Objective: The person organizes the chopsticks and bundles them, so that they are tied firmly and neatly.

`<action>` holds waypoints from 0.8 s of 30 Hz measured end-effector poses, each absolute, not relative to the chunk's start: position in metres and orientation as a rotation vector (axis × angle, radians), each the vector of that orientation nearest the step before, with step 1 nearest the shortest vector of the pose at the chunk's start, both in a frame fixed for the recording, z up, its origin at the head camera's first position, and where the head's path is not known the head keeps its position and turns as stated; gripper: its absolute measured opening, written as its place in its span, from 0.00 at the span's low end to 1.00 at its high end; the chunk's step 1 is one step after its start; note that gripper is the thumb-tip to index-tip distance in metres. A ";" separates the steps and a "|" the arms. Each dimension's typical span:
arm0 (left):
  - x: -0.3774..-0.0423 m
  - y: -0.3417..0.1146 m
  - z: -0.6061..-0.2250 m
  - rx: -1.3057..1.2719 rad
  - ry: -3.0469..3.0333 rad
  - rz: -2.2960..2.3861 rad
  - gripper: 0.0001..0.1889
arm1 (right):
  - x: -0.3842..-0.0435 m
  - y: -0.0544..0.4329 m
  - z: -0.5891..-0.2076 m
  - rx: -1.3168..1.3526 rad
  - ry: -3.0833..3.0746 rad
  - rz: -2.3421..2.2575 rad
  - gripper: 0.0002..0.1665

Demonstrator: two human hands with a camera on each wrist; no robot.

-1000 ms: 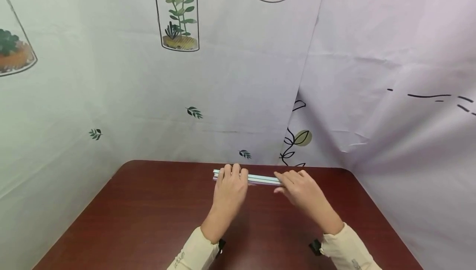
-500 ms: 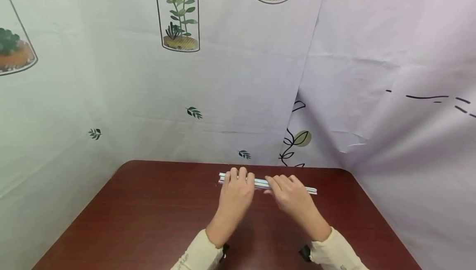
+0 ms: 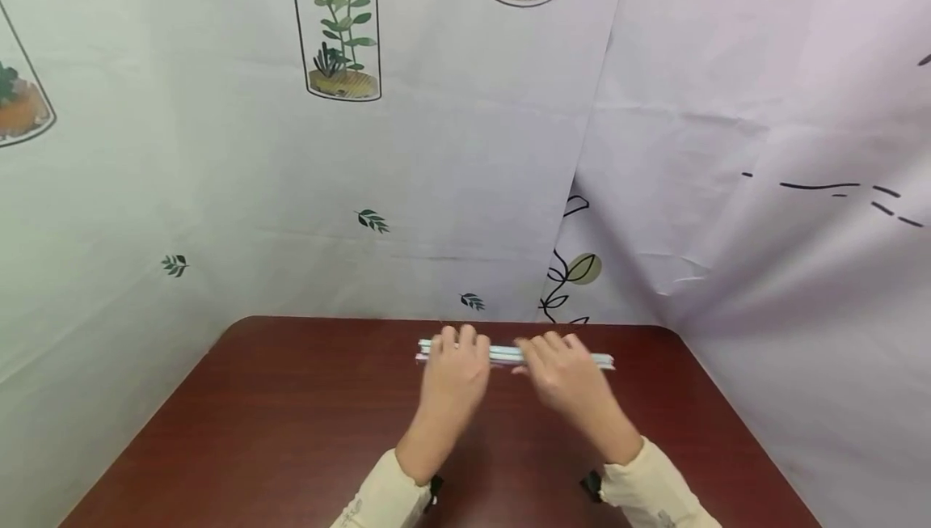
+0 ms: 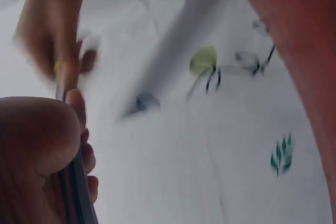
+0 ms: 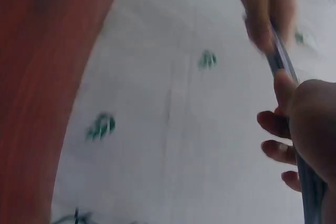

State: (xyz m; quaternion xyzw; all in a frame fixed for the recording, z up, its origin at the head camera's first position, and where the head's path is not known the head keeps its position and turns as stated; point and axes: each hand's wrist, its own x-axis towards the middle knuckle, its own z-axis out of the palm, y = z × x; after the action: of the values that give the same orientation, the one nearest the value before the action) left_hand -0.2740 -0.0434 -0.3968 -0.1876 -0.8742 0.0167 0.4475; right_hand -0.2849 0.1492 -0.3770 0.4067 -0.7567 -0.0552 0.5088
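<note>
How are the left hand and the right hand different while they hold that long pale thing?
The left hand slants up to the right, but the right hand slants up to the left. The left hand grips the left part of the long pale thing; the right hand grips the right part. Both curl their fingers round it.

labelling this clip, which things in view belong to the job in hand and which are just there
In the job:
long pale bar
left grip, holding it
right grip, holding it

Just there, seemingly:
dark red table
printed white cloth behind
</note>
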 end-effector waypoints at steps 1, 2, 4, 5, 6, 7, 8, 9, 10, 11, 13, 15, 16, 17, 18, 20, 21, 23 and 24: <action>-0.274 -0.043 -0.397 -0.475 -2.152 0.046 0.04 | -0.285 0.146 -0.377 0.991 -1.829 -0.143 0.26; -0.273 -0.043 -0.396 -0.483 -2.147 0.057 0.03 | -0.285 0.145 -0.377 1.004 -1.847 -0.144 0.28; -0.272 -0.044 -0.395 -0.474 -2.166 0.063 0.05 | -0.284 0.147 -0.376 1.014 -1.894 -0.090 0.30; -0.272 -0.046 -0.394 -0.448 -2.176 0.060 0.06 | -0.283 0.150 -0.376 1.003 -1.922 -0.039 0.32; -0.272 -0.048 -0.394 -0.426 -2.185 0.058 0.08 | -0.283 0.153 -0.375 0.993 -1.941 0.010 0.34; -0.272 -0.049 -0.393 -0.411 -2.191 0.057 0.09 | -0.283 0.156 -0.374 0.983 -1.956 0.044 0.34; -0.272 -0.051 -0.392 -0.401 -2.192 0.055 0.09 | -0.283 0.158 -0.373 0.977 -1.964 0.065 0.34; -0.272 -0.052 -0.392 -0.396 -2.191 0.050 0.09 | -0.282 0.158 -0.373 0.973 -1.966 0.065 0.32; -0.272 -0.051 -0.392 -0.402 -2.184 0.044 0.09 | -0.282 0.159 -0.372 0.973 -1.967 0.050 0.30; -0.273 -0.051 -0.392 -0.414 -2.175 0.041 0.09 | -0.282 0.158 -0.372 0.986 -1.966 0.029 0.27; -0.273 -0.049 -0.393 -0.433 -2.158 0.042 0.09 | -0.282 0.154 -0.371 0.999 -1.962 -0.017 0.25; -0.273 -0.047 -0.393 -0.431 -2.154 0.045 0.09 | -0.282 0.150 -0.373 0.995 -1.962 -0.045 0.24; -0.273 -0.047 -0.393 -0.431 -2.157 0.047 0.09 | -0.281 0.148 -0.374 0.989 -1.960 -0.047 0.24; -0.273 -0.046 -0.393 -0.429 -2.165 0.050 0.09 | -0.281 0.147 -0.376 0.974 -1.960 -0.049 0.25; -0.273 -0.045 -0.393 -0.425 -2.176 0.052 0.09 | -0.281 0.145 -0.377 0.951 -1.963 -0.048 0.25; -0.273 -0.044 -0.393 -0.420 -2.201 0.059 0.08 | -0.280 0.143 -0.381 0.904 -1.969 -0.056 0.25; -0.272 -0.044 -0.393 -0.419 -2.216 0.060 0.08 | -0.279 0.141 -0.384 0.882 -1.975 -0.067 0.25; -0.271 -0.044 -0.394 -0.416 -2.244 0.065 0.09 | -0.279 0.138 -0.389 0.845 -1.989 -0.088 0.24; -0.270 -0.044 -0.395 -0.412 -2.255 0.067 0.09 | -0.278 0.136 -0.392 0.832 -1.996 -0.098 0.24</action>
State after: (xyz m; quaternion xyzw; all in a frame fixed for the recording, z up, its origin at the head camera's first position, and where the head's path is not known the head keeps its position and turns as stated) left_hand -0.2703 -0.0440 -0.3954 -0.1638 -0.8963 0.0267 0.4113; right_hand -0.2784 0.1363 -0.3922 0.3394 -0.8141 -0.0399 0.4695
